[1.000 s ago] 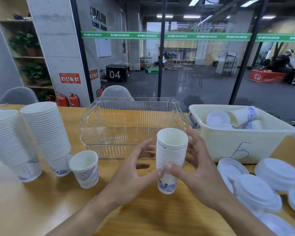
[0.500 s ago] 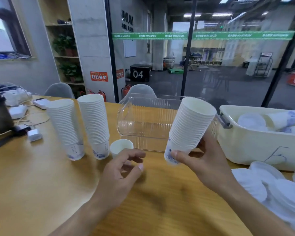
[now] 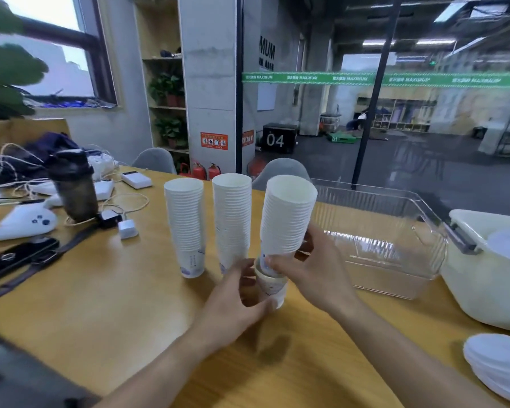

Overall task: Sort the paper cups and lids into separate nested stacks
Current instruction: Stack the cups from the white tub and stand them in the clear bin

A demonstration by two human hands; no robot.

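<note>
A: Right hand (image 3: 309,272) grips the held stack (image 3: 286,216) near its base, just above the single cup (image 3: 270,287) that the left hand (image 3: 239,293) holds on the desk (image 3: 100,304).

B: Light, thin paper, probably crushable; hold the base, not the rims.

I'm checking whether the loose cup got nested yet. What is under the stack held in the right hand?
Under the held stack stands a single cup, gripped by the left hand. The stack's bottom enters its mouth; the right hand covers how deep.
</note>
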